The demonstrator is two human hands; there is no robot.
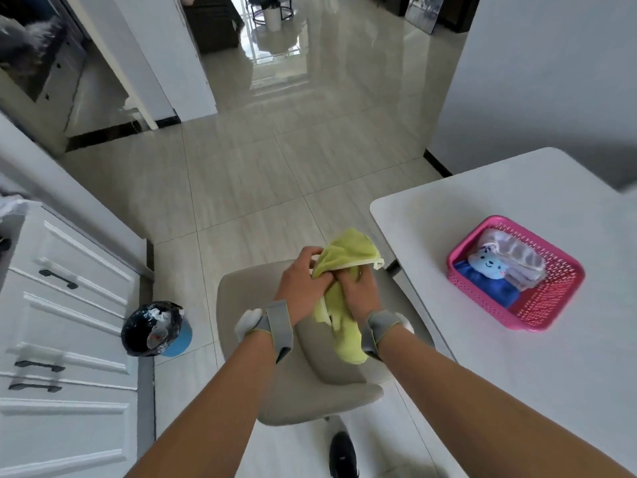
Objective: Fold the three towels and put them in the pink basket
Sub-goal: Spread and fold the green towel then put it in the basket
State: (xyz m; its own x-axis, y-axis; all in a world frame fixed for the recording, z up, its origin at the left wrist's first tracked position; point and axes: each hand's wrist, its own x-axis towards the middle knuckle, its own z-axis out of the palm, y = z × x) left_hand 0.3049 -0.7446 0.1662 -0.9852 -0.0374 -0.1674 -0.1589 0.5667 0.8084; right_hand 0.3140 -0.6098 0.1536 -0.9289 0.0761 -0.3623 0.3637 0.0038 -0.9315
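Observation:
A crumpled yellow-green towel (348,250) is held in the air over a beige chair seat (310,384). My left hand (303,281) grips its upper left part and my right hand (358,291) clutches its middle, the two hands touching. The towel's lower end hangs between my wrists. On the white table (517,357) to the right stands the pink basket (558,298). Inside it lie a blue towel with a light-blue animal face (489,270) and a folded grey-and-white towel (517,257).
White drawers (62,322) with black handles run along the left. A black-bagged bin on a blue base (155,329) stands on the tiled floor beside them. A dark shoe (343,453) shows below the chair. Open floor stretches ahead toward a doorway.

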